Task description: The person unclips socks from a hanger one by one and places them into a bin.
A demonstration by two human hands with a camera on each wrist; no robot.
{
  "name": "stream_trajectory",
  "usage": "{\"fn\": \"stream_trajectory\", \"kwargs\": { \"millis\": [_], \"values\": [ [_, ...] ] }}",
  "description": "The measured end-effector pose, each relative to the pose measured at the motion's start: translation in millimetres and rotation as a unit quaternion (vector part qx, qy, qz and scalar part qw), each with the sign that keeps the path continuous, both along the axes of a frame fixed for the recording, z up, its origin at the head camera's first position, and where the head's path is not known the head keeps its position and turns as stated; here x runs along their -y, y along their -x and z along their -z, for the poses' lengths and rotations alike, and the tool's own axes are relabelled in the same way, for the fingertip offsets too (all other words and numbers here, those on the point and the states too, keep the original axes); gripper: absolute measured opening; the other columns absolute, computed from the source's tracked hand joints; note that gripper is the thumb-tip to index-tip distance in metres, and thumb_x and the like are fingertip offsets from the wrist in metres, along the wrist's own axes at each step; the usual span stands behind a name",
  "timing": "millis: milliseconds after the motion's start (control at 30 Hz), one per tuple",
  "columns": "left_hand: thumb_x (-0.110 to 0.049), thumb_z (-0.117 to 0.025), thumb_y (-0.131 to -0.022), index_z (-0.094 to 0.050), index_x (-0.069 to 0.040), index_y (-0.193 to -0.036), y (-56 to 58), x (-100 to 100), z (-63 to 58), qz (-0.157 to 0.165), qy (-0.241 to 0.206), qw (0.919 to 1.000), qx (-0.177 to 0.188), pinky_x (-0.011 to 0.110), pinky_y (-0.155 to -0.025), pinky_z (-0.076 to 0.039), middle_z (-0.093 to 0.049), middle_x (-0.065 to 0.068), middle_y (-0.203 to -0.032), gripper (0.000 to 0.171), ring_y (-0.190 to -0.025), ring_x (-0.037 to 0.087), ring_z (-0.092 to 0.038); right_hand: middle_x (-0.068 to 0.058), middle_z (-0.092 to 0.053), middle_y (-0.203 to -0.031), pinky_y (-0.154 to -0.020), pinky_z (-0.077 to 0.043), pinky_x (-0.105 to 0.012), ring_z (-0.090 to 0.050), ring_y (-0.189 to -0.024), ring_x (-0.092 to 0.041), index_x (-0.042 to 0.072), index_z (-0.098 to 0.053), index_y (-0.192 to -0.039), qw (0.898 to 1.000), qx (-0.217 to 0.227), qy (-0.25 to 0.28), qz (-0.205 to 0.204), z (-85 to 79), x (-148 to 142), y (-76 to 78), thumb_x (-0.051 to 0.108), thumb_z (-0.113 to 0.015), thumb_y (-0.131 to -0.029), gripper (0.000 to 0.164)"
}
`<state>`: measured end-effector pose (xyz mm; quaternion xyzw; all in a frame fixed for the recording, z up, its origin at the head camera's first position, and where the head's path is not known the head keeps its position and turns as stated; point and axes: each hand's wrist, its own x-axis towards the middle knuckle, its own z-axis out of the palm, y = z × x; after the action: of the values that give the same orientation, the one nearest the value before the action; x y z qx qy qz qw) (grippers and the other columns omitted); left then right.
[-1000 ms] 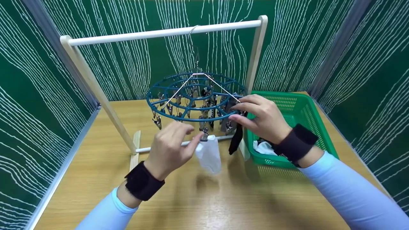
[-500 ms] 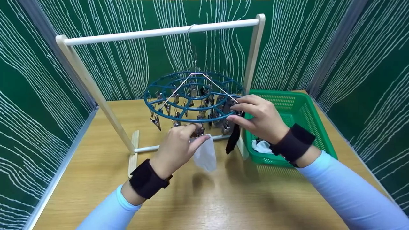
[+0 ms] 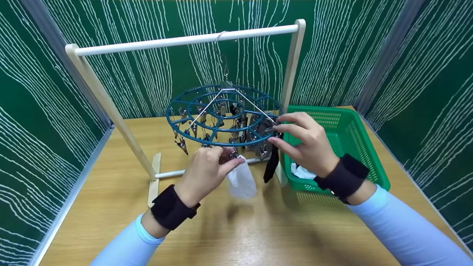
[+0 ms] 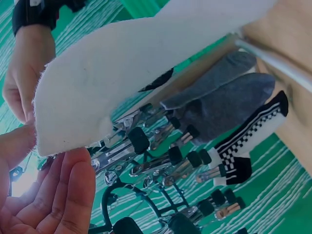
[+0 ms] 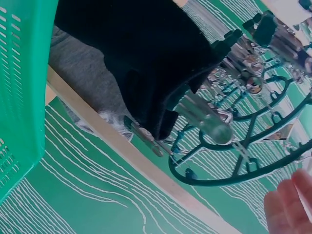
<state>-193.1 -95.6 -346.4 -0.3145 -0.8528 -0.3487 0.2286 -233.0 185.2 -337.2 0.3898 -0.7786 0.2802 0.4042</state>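
Observation:
My left hand point(image 3: 202, 168) pinches the top of a white sock point(image 3: 243, 183) between thumb and curled fingers, just under the front rim of a round teal clip hanger point(image 3: 212, 143). A metal clip point(image 3: 234, 153) sits at those fingertips; whether it bites the sock is hidden. In the left wrist view, the white sock point(image 4: 107, 73) spreads above my fingers. My right hand point(image 3: 310, 144) is at the hanger's right rim, fingers bent loosely and thumb apart from them; contact with the rim is unclear. Beside it a black sock point(image 5: 146, 53) hangs from a clip.
The hanger hooks onto a white bar point(image 3: 155, 43) of a wooden stand. Grey socks point(image 4: 224, 105) and a checkered black-and-white sock point(image 4: 248, 141) hang farther back. A green basket point(image 3: 373, 162) holding a white garment point(image 3: 302, 171) stands to the right on the wooden table point(image 3: 111, 214).
My left hand has moved right, from beside the front clip to the white sock's top, which it now pinches. My right hand has stayed near the right rim, shifting slightly.

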Motion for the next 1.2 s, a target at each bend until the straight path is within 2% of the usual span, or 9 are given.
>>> {"fn": "stream_trajectory", "kwargs": {
  "millis": [100, 167, 267, 367, 600, 767, 933, 1033, 1200],
  "values": [
    [-0.014, -0.086, -0.095, -0.078, 0.007, -0.098, 0.1, 0.2, 0.0, 0.003, -0.006, 0.9999, 0.010, 0.034, -0.067, -0.065, -0.082, 0.016, -0.091, 0.022, -0.073, 0.022, -0.077, -0.016, -0.075, -0.102, -0.086, -0.054, -0.036, -0.067, -0.093, -0.034, 0.001, -0.080, -0.099, 0.999, -0.022, 0.032, -0.004, 3.4, 0.7, -5.4, 0.033, -0.074, -0.106, 0.033],
    [-0.011, -0.086, -0.094, -0.078, 0.008, -0.098, 0.4, 0.5, -0.4, 0.008, -0.009, 0.9998, 0.015, 0.036, -0.069, -0.067, -0.082, 0.018, -0.092, 0.021, -0.077, 0.023, -0.079, -0.014, -0.075, -0.094, -0.080, -0.052, -0.034, -0.066, -0.087, -0.031, 0.001, -0.079, -0.094, 0.999, -0.021, 0.034, -0.002, 6.6, 1.3, -9.2, 0.027, -0.077, -0.104, 0.027],
    [-0.006, -0.084, -0.094, -0.077, 0.010, -0.099, 0.9, 0.8, -0.8, 0.016, -0.015, 0.9995, 0.022, 0.039, -0.071, -0.068, -0.082, 0.021, -0.095, 0.018, -0.080, 0.026, -0.081, -0.011, -0.074, -0.086, -0.072, -0.055, -0.035, -0.066, -0.081, -0.026, 0.002, -0.078, -0.088, 1.000, 0.005, 0.009, 0.011, 13.5, 2.3, -16.2, 0.013, -0.083, -0.095, 0.014],
    [-0.004, -0.083, -0.095, -0.077, 0.011, -0.100, 1.2, 0.9, -1.5, 0.016, -0.018, 0.9994, 0.026, 0.041, -0.071, -0.068, -0.082, 0.022, -0.095, 0.017, -0.081, 0.026, -0.081, -0.009, -0.075, -0.084, -0.069, -0.059, -0.038, -0.068, -0.079, -0.022, 0.003, -0.079, -0.089, 0.997, 0.062, -0.028, 0.028, 21.0, 5.2, -23.2, 0.008, -0.086, -0.091, 0.009],
    [-0.009, -0.080, -0.099, -0.078, 0.007, -0.100, 1.0, 1.2, -0.1, 0.003, -0.005, 0.9998, 0.021, 0.036, -0.066, -0.064, -0.082, 0.016, -0.091, 0.016, -0.076, 0.022, -0.077, -0.013, -0.082, -0.097, -0.079, -0.066, -0.045, -0.078, -0.088, -0.027, 0.003, -0.082, -0.101, 0.971, 0.219, -0.077, 0.054, 41.0, 19.3, -32.3, 0.017, -0.085, -0.095, 0.016],
    [-0.013, -0.077, -0.102, -0.076, 0.004, -0.095, 1.1, 1.0, 0.3, -0.006, 0.003, 0.9996, 0.026, 0.029, -0.063, -0.060, -0.081, 0.014, -0.087, 0.018, -0.071, 0.019, -0.071, -0.014, -0.083, -0.107, -0.084, -0.068, -0.046, -0.080, -0.096, -0.028, 0.003, -0.081, -0.111, 0.947, 0.308, -0.089, 0.032, 57.0, 30.1, -33.7, 0.026, -0.083, -0.098, 0.027],
    [-0.017, -0.074, -0.105, -0.076, 0.003, -0.096, 1.6, 0.5, 0.5, -0.016, 0.006, 0.9992, 0.036, 0.030, -0.065, -0.058, -0.080, 0.013, -0.086, 0.023, -0.071, 0.018, -0.066, -0.015, -0.083, -0.111, -0.083, -0.068, -0.045, -0.081, -0.098, -0.028, 0.004, -0.078, -0.117, 0.926, 0.366, -0.093, 0.009, 72.1, 40.5, -30.8, 0.034, -0.085, -0.097, 0.037],
    [-0.018, -0.073, -0.106, -0.076, 0.003, -0.096, 2.4, 0.5, 1.2, -0.012, -0.001, 0.9991, 0.042, 0.031, -0.066, -0.060, -0.079, 0.013, -0.088, 0.023, -0.073, 0.019, -0.068, -0.015, -0.083, -0.103, -0.077, -0.068, -0.041, -0.079, -0.090, -0.024, 0.002, -0.078, -0.110, 0.921, 0.379, -0.090, 0.007, 81.5, 45.1, -27.9, 0.028, -0.084, -0.098, 0.029],
    [-0.017, -0.073, -0.106, -0.077, 0.002, -0.096, 3.9, 0.7, 1.6, 0.004, -0.016, 0.9987, 0.048, 0.031, -0.066, -0.060, -0.079, 0.013, -0.087, 0.022, -0.073, 0.020, -0.070, -0.016, -0.082, -0.095, -0.072, -0.067, -0.039, -0.078, -0.084, -0.022, -0.003, -0.079, -0.099, 0.928, 0.369, -0.055, -0.010, 94.2, 49.4, -22.0, 0.009, -0.075, -0.102, 0.013]
  ]
}}
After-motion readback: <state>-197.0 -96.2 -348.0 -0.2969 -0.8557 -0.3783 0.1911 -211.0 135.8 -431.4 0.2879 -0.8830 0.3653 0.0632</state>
